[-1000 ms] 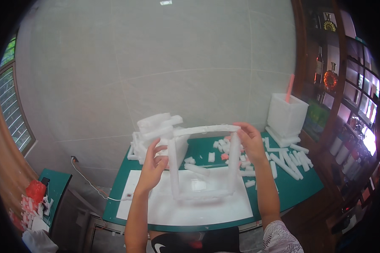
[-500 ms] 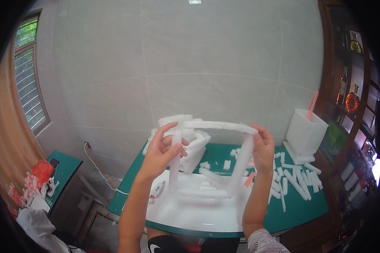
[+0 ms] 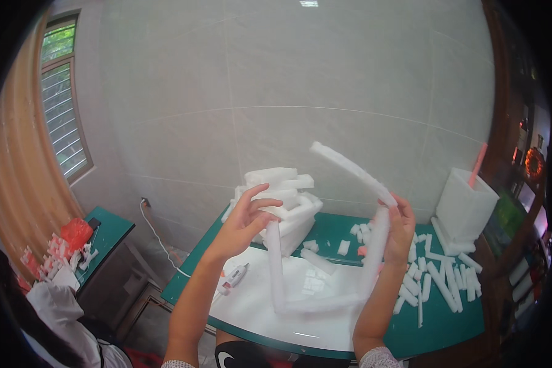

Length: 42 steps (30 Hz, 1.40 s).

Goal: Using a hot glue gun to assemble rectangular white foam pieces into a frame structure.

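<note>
Head view: holding the white foam frame [image 3: 375, 253] over the worktop [image 3: 438, 334], towards its near edge, with right fingers [image 3: 403, 210] pinched on the corner of the free-ended strip [image 3: 352, 166] and left fingers [image 3: 251, 193] spread by the left upright [image 3: 276, 267], cannot tell whether gripping; best support that corner, avoiding twist

Window [image 3: 65, 122]: daylight at left, panes bright
Wall [image 3: 313, 73]: evenly lit, soft grey
White board [image 3: 257, 291]: glare patch mid-board, thin streak at the near side
Cabinet [image 3: 515, 80]: dim, right
Foam frame [image 3: 377, 251]: hazy, lower edges blending into white
Fisheye rim: black corners, straight lines bowed
</note>
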Available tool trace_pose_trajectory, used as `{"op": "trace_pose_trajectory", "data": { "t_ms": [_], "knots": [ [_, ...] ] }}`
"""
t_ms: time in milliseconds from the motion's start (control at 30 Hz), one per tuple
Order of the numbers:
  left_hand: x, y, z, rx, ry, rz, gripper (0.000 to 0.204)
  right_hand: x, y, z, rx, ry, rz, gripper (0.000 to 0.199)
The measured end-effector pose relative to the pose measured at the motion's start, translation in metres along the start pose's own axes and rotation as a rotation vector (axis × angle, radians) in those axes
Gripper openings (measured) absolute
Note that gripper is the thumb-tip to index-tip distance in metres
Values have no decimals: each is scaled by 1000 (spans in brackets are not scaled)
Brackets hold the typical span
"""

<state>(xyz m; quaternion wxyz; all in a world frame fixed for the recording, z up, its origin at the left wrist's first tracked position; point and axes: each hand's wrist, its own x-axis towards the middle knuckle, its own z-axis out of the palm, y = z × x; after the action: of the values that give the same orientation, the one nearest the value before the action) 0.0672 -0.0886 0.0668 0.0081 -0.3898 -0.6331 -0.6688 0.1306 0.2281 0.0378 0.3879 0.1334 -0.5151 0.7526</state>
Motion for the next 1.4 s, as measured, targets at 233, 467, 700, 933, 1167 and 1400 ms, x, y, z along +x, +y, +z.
{"op": "trace_pose_trajectory", "data": {
  "t_ms": [233, 467, 700, 933, 1167, 1400],
  "knots": [
    [-84, -68, -78, 745, 84, -192, 36, 6, 9, -5, -56, 59, -17, 27],
    [-180, -117, -108, 1187, -239, -270, 49, 13, 11, -9, -20, 67, 4, 32],
    [-159, -129, -101, 1281, -266, -382, 57, 14, 15, -8, 54, 55, 73, 33],
    [-156, -126, -111, 1309, -378, -293, 55, 10, 4, -16, 119, 85, 38, 33],
    [-142, -100, -93, 1024, -29, -56, 47, 8, 3, -14, 63, 103, 49, 32],
    [-80, -56, -83, 856, 194, 295, 38, 5, 10, -2, 58, 70, 60, 31]
  ]
}}
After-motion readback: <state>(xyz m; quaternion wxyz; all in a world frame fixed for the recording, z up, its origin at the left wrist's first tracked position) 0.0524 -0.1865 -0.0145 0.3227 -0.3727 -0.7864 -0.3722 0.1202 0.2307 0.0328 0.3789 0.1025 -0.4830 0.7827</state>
